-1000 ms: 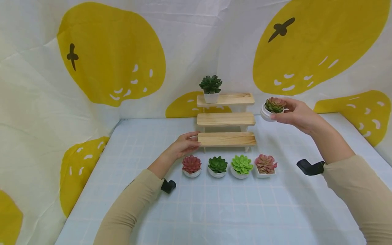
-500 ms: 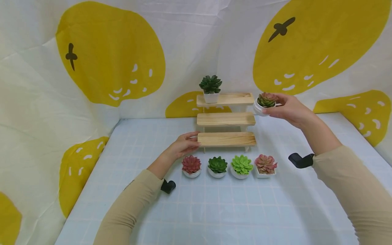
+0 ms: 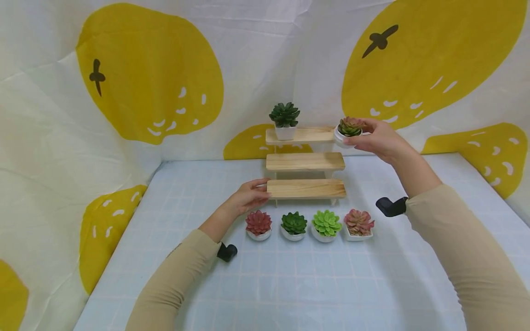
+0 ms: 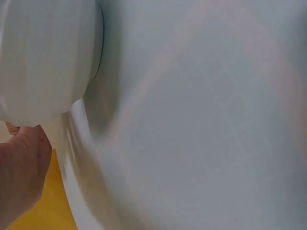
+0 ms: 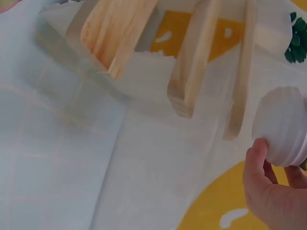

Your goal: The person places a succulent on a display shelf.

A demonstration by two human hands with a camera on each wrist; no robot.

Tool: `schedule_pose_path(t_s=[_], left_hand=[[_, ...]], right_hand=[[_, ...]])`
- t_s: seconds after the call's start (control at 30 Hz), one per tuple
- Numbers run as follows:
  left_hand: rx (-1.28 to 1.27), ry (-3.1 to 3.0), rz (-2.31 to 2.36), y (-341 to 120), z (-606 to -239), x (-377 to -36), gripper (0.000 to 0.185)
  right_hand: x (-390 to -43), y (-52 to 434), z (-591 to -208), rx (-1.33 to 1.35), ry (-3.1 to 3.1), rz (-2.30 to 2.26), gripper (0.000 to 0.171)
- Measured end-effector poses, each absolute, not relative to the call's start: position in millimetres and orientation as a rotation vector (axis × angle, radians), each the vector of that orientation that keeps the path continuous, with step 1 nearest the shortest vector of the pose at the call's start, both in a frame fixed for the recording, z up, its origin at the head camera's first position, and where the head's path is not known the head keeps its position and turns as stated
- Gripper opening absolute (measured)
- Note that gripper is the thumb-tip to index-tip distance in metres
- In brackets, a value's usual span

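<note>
A three-step wooden stand point(image 3: 305, 162) stands at the back of the table. A dark green succulent in a white pot point(image 3: 285, 119) sits on the left of its top step. My right hand point(image 3: 374, 138) holds a small red-green succulent in a round white pot point(image 3: 348, 130) at the right end of the top step; the same pot point(image 5: 282, 127) and stand point(image 5: 192, 62) show in the right wrist view. My left hand point(image 3: 248, 195) rests with straight fingers against the left end of the bottom step. The left wrist view shows a white pot point(image 4: 45, 57) up close.
Several potted succulents stand in a row before the stand: red point(image 3: 258, 225), dark green point(image 3: 294, 225), light green point(image 3: 326, 225), pink point(image 3: 359, 224). The table point(image 3: 290, 285) has a pale blue grid cloth. A white and yellow printed backdrop point(image 3: 149, 73) closes the back and sides.
My right hand has carried the red-green succulent leftwards and slightly up, from beside the stand to the right end of the top step. The left hand has stayed still.
</note>
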State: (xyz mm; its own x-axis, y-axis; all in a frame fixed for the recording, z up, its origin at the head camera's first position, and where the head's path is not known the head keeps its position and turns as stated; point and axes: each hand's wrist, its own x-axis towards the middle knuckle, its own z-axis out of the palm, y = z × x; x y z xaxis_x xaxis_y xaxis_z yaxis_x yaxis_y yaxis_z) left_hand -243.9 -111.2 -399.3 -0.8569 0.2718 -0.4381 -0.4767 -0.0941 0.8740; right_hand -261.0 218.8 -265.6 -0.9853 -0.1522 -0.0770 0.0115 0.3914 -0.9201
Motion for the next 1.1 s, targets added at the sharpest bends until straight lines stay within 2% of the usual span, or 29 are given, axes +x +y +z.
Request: schedule_pose_path(t_s=[0.47, 0.73, 1.1], left_hand=[[-0.206, 1.706, 1.992, -111.6, -398.9, -243.0, 0.058], [-0.188, 1.71, 1.997, -112.6, -399.6, -241.9, 0.058], [-0.198, 1.722, 1.989, -111.4, -399.4, -242.0, 0.058]], right_hand=[[-274.7, 194.1, -266.7, -0.099, 2.464, -1.713, 0.071], [-281.4, 185.5, -266.8, -0.178, 2.39, -1.84, 0.075], [-293.1, 171.0, -264.7, -0.055, 2.478, -1.736, 0.064]])
